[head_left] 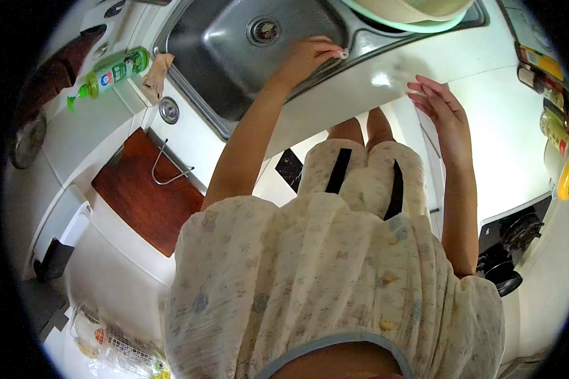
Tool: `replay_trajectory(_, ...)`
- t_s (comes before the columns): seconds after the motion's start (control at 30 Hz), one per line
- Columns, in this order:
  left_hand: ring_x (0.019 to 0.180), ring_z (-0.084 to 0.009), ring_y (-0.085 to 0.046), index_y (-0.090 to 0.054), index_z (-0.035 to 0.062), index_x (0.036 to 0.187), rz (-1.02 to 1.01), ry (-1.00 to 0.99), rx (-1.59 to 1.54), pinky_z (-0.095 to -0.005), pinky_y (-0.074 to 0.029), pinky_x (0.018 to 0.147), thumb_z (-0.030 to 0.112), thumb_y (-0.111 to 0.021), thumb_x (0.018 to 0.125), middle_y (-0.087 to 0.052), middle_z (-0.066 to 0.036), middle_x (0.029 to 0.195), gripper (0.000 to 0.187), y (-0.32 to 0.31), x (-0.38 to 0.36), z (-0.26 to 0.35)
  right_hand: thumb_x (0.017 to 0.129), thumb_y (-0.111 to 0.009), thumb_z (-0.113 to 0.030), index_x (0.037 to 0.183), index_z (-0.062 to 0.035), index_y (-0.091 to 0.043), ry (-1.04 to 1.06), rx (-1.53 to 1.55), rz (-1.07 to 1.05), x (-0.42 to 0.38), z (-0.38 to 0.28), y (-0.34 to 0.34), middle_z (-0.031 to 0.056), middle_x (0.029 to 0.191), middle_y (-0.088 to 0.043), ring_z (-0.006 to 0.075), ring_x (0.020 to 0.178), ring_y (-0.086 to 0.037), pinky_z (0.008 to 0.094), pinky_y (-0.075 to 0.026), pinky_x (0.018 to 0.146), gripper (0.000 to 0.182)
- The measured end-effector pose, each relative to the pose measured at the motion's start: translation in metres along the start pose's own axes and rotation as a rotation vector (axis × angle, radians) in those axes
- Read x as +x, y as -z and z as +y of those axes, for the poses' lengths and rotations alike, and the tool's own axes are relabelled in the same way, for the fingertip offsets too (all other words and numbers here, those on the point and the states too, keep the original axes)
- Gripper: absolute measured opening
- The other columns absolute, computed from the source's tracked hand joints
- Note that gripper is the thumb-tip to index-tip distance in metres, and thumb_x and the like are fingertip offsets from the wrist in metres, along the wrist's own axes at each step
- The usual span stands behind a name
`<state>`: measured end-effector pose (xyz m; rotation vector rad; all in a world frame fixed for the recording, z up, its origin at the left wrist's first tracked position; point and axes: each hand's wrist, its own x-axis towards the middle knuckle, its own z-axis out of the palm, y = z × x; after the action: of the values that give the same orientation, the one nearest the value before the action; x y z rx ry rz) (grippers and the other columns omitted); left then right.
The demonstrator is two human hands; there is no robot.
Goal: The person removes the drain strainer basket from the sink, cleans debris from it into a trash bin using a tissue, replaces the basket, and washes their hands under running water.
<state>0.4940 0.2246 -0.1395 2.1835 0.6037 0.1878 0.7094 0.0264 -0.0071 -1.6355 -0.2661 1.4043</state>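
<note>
My left hand (306,58) reaches over the near side of the steel sink (234,69). Its fingers are pinched together on a small white thing (343,54) by the sink's rim; its kind is too small to make out. Off to the right, my right hand (442,107) hovers above the white counter (493,120), with fingers apart, a little bent and holding nothing. Beyond the left hand lies the sink drain (263,30). A pale colander (411,9) rests in a light green basin (433,26) at the sink's far right.
A green pump bottle (117,72) and a crumpled tan cloth-like piece (157,77) lie left of the sink, near a round metal strainer (169,110). Further left is a brown board (148,192). Bottles (555,129) line the right wall, beside a black stove (512,243).
</note>
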Motion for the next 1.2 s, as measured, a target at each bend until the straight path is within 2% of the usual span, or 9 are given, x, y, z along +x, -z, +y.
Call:
replay_trajectory(0.3, 0.087, -0.0252, -0.059, -0.068, 0.0043, 0.094, -0.212, -0.068, -0.015, -0.0337, -0.046, 0.079, 0.017, -0.059, 0.085, -0.063, -0.01, 0.094, 0.018, 0.038, -0.088, -0.047, 0.094, -0.045, -0.013, 0.112, -0.0024, -0.06, 0.081, -0.011, -0.028, 0.008, 0.009, -0.079, 0.0103, 0.105, -0.065, 0.0167, 0.094, -0.062, 0.0287, -0.046, 0.089, 0.026)
replay_trajectory(0.4, 0.087, -0.0245, -0.059, -0.068, 0.0045, 0.095, -0.088, 0.077, -0.087, -0.0329, -0.047, 0.078, 0.019, -0.059, 0.085, -0.063, -0.01, 0.093, 0.019, 0.057, -0.089, -0.048, 0.093, -0.046, -0.012, 0.112, -0.0013, -0.06, 0.13, 0.0, -0.011, 0.012, 0.009, -0.092, 0.0109, 0.104, -0.065, 0.0169, 0.093, -0.062, 0.0293, -0.046, 0.09, 0.026)
replay_trajectory(0.5, 0.093, -0.0247, -0.06, -0.068, 0.0093, 0.101, -0.027, 0.039, -0.037, -0.0327, -0.047, 0.082, 0.019, -0.06, 0.085, -0.064, -0.009, 0.1, 0.02, 0.056, -0.07, -0.048, 0.093, -0.045, -0.011, 0.112, -0.0007, -0.06, 0.14, -0.031, 0.04, 0.014, 0.004, -0.108, 0.0111, 0.103, -0.065, 0.0171, 0.093, -0.062, 0.0293, -0.046, 0.09, 0.026)
replay_trajectory(0.6, 0.091, -0.0251, -0.06, -0.068, 0.0108, 0.1, -0.169, -0.091, -0.287, -0.0328, -0.048, 0.081, 0.017, -0.061, 0.083, -0.064, -0.01, 0.099, 0.019, 0.031, -0.065, -0.041, 0.093, -0.046, -0.012, 0.112, -0.0005, -0.06, 0.148, -0.067, 0.046, 0.01, -0.003, -0.119, 0.0113, 0.103, -0.065, 0.0169, 0.093, -0.062, 0.0294, -0.046, 0.09, 0.026)
replay_trajectory(0.7, 0.089, -0.0258, -0.061, -0.068, 0.0087, 0.099, -0.242, -0.14, -0.164, -0.0335, -0.048, 0.08, 0.015, -0.062, 0.083, -0.064, -0.011, 0.096, 0.019, 0.032, -0.085, -0.045, 0.094, -0.045, -0.012, 0.113, 0.0, -0.059, 0.165, -0.089, 0.056, 0.002, -0.006, -0.125, 0.0116, 0.103, -0.065, 0.0176, 0.094, -0.062, 0.0294, -0.046, 0.09, 0.026)
replay_trajectory(0.87, 0.087, -0.025, -0.061, -0.068, 0.007, 0.099, 0.143, 0.159, 0.014, -0.035, -0.05, 0.076, 0.01, -0.061, 0.083, -0.063, -0.009, 0.095, 0.018, 0.04, -0.132, -0.074, 0.094, -0.044, -0.012, 0.112, 0.0007, -0.059, 0.117, -0.055, 0.077, -0.006, 0.009, -0.121, 0.0117, 0.103, -0.065, 0.0188, 0.095, -0.061, 0.0297, -0.045, 0.09, 0.027)
replay_trajectory(0.97, 0.086, -0.0261, -0.061, -0.067, 0.0065, 0.1, 0.101, 0.137, -0.141, -0.0351, -0.049, 0.076, 0.009, -0.062, 0.082, -0.062, -0.01, 0.096, 0.02, 0.048, -0.131, -0.017, 0.094, -0.044, -0.012, 0.112, 0.0004, -0.059, 0.088, -0.043, 0.095, -0.012, 0.011, -0.122, 0.0118, 0.103, -0.064, 0.0195, 0.096, -0.061, 0.0308, -0.045, 0.091, 0.026)
replay_trajectory(1.0, 0.085, -0.0269, -0.061, -0.068, 0.0087, 0.099, 0.006, -0.041, -0.128, -0.0352, -0.049, 0.075, 0.009, -0.062, 0.081, -0.062, -0.011, 0.095, 0.019, 0.032, -0.131, -0.029, 0.094, -0.044, -0.012, 0.112, 0.0002, -0.059, 0.09, -0.046, 0.094, -0.013, 0.013, -0.121, 0.0118, 0.103, -0.064, 0.0197, 0.097, -0.061, 0.0315, -0.045, 0.091, 0.026)
replay_trajectory(1.2, 0.081, -0.0282, -0.061, -0.068, 0.0089, 0.097, 0.207, 0.224, -0.021, -0.0364, -0.049, 0.073, 0.011, -0.061, 0.081, -0.062, -0.012, 0.091, 0.017, 0.03, -0.136, -0.042, 0.094, -0.044, -0.012, 0.112, 0.0002, -0.059, 0.103, -0.099, 0.123, -0.022, 0.01, -0.126, 0.0122, 0.103, -0.064, 0.0206, 0.096, -0.061, 0.0316, -0.046, 0.09, 0.026)
